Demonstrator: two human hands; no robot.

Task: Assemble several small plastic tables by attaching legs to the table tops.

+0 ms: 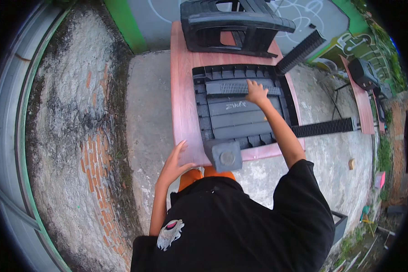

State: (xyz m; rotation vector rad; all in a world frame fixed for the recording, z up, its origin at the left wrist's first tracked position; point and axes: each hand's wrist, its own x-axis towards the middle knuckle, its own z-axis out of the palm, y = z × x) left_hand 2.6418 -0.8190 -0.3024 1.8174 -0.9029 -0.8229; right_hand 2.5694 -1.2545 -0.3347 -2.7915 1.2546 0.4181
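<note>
A black plastic tabletop (240,120) lies underside up on a pinkish wooden table (183,95). Three ribbed black legs stick out from its corners: a far right leg (301,52), a near right leg (326,128) and a near left leg (225,156) pointing up towards me. Across the far half of the underside lies a loose black table leg (226,88). My right hand (257,93) is over this loose leg, its fingers curled across the far side. At the table's near left edge is my left hand (176,164), holding nothing, fingers and thumb apart.
A black plastic stool or chair (233,29) lies on its side at the table's far end. To the right, another narrow wooden table (361,99) carries a dark boxy object (363,74). A weathered wall with exposed bricks (95,158) runs along the left.
</note>
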